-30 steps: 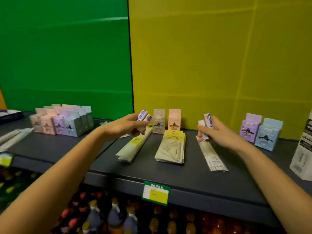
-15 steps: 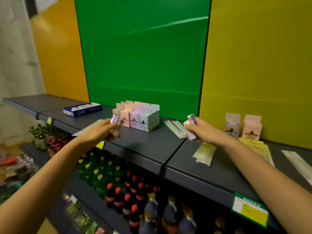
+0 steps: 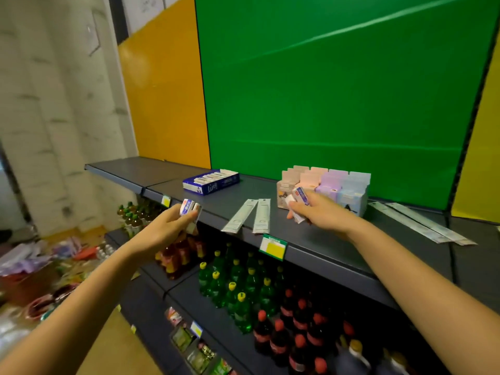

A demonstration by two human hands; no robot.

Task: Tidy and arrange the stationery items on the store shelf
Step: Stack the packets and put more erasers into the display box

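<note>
My left hand (image 3: 165, 228) grips small eraser packs (image 3: 189, 211) just off the shelf (image 3: 319, 239) edge. Right hand (image 3: 319, 215) clamps more erasers (image 3: 299, 201) above the shelf, in front of pastel boxes (image 3: 341, 188), w/ blue box (image 3: 211, 182) further left.

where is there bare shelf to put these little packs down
Bare shelf lies left of the blue display box, and between that box and the pastel cartons, behind the two flat packets. Crowded by the cartons, where the right hand holds its packs.

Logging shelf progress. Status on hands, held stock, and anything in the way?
Left hand grips small blue-white packs by the shelf. Right hand grips similar packs by the pastel boxes. Blue tray ahead; two long packets lie between hands.
</note>
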